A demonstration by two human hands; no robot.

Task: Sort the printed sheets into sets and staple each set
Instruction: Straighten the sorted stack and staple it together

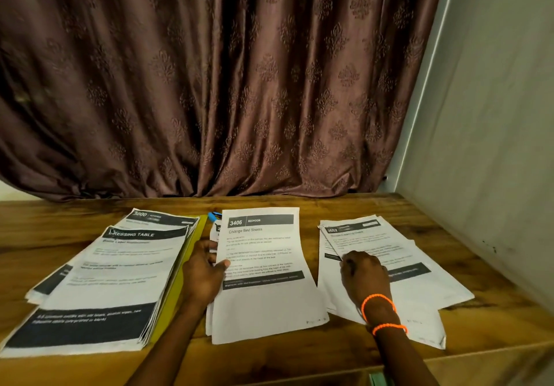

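Note:
A sheet headed "3406 Bedroom, Change Bed Sheets" [263,265] tops a small pile in the middle of the wooden table [344,205]. My left hand [205,268] grips that sheet's left edge, thumb on top and fingers under it. To the right lies a fanned pile of sheets numbered 2652 [386,259]. My right hand [364,274] rests on that pile with curled fingers on the top sheet. A thick stack headed "Dressing Table" [108,283] lies at the left. A blue object [214,215], possibly the stapler, peeks out behind the middle pile.
A yellow folder [180,280] lies under the left stack, with another sheet numbered 3000 [159,217] behind it. A brown patterned curtain [224,86] hangs behind the table. A pale wall [494,145] bounds the right side. Orange bands circle my right wrist.

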